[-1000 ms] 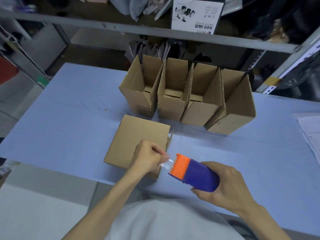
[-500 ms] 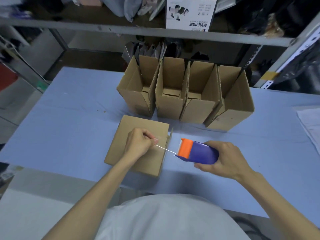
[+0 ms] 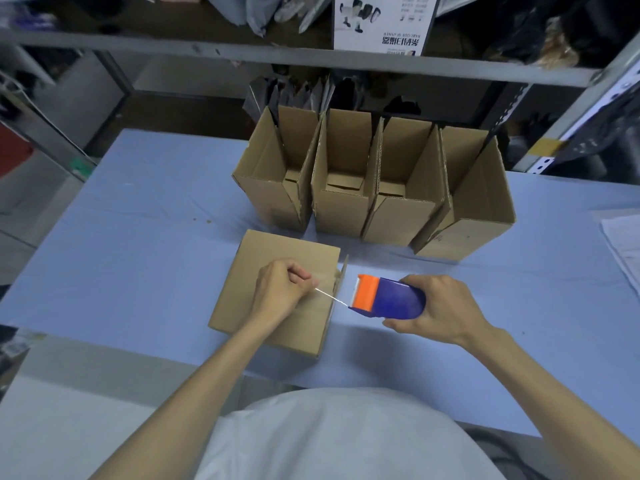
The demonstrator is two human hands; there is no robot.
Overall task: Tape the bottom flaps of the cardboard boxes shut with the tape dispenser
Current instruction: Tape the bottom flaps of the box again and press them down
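Hands stretch tape from dispenser over box.

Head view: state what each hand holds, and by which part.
Left hand pinches the free end of the clear tape strip. Right hand grips the blue-and-orange plastic tape dispenser by its blue rear body.

Left hand: knuckles up, fingers curled in, thumb and forefinger pinching the tape strip. Left forearm bare, coming in from lower left, wrist about straight.

Right hand: back of hand up, fingers wrapped round the tape dispenser, thumb on its near side. Right forearm bare, coming in from lower right.

Hands about level, near each other, not touching.
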